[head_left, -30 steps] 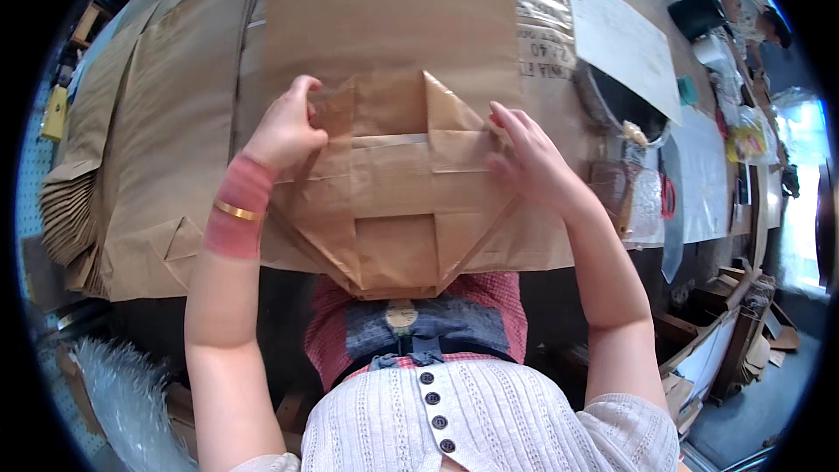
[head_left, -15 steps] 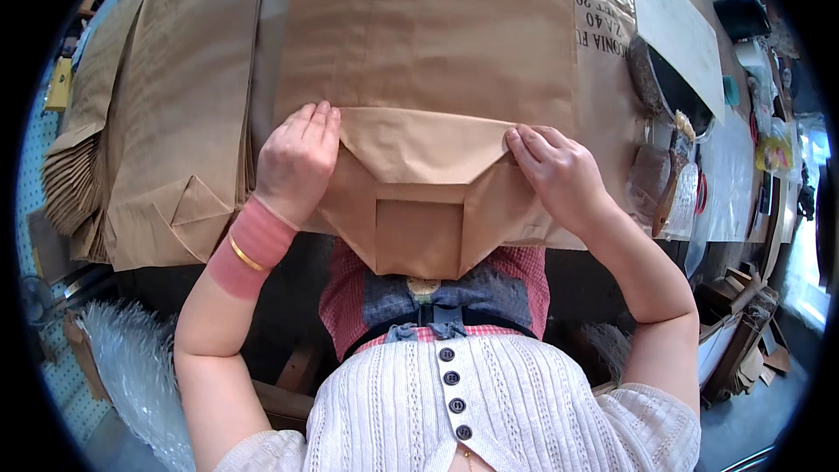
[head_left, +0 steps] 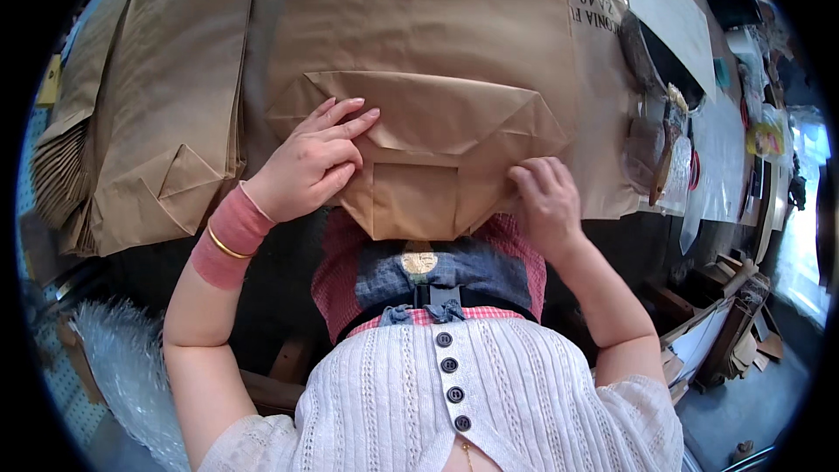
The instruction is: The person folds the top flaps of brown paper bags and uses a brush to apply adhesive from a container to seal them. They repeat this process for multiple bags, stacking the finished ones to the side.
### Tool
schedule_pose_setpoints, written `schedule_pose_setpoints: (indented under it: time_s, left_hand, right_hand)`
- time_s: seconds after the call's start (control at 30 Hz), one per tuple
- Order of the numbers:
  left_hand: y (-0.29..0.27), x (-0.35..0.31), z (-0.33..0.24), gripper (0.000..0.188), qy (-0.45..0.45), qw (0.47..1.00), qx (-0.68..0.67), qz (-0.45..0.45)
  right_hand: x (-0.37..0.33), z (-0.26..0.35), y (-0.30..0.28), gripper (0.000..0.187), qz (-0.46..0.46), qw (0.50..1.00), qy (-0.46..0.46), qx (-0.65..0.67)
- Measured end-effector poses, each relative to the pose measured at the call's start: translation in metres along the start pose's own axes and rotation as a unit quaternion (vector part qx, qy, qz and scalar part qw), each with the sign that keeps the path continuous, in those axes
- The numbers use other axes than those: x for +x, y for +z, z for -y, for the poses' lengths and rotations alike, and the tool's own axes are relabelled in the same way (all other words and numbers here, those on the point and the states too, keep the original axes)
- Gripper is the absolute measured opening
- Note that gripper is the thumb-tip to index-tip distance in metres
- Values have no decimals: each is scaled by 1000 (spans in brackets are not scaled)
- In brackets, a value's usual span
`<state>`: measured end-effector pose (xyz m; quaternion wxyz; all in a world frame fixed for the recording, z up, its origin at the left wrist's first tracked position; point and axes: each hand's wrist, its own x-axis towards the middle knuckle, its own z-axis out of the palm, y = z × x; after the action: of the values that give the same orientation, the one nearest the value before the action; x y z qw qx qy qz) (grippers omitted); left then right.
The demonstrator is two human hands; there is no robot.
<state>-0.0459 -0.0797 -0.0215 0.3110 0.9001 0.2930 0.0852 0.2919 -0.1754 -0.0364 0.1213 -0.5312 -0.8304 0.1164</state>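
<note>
A large brown paper bag (head_left: 419,35) lies on the table in front of me. Its folded end hangs toward my lap, with a wide upper flap (head_left: 428,114) and a rectangular bottom panel (head_left: 415,197). My left hand (head_left: 319,157) rests on the left part of this end, fingers stretched out over the flap and thumb apart. At the right edge of the folded end, my right hand (head_left: 551,197) has its fingers curled in against the paper. Its fingertips are partly hidden and slightly blurred.
Stacked brown paper bags (head_left: 175,105) lie to the left, some fanned at their ends. On the right are a brush (head_left: 671,149), a dark trough-like container (head_left: 664,52), a white sheet (head_left: 669,9) and clear plastic. Plastic strands (head_left: 131,376) hang at the lower left.
Both hands have left the flap's upper corners. My left hand has shifted inward onto the flap, and my right hand has come down toward me. The flap's side corners now spread outward.
</note>
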Motion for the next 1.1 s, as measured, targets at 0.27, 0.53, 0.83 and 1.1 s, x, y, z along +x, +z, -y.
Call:
schedule_pose_setpoints:
  time_s: [0.27,0.53,0.83,1.1]
  left_hand:
    - [-12,-18,-19,40,-40,999,25,22]
    - [-8,13,0,13,-94,980,-60,-167]
    - [28,40,21,24,-171,936,44,-304]
    - [19,79,5,38,-355,871,240,-237]
  right_hand:
    - [6,6,19,22,-159,984,-26,73]
    - [56,-10,-5,10,-126,960,63,244]
    - [88,-13,24,18,-130,956,156,212]
    - [123,-3,23,39,-112,968,224,-27]
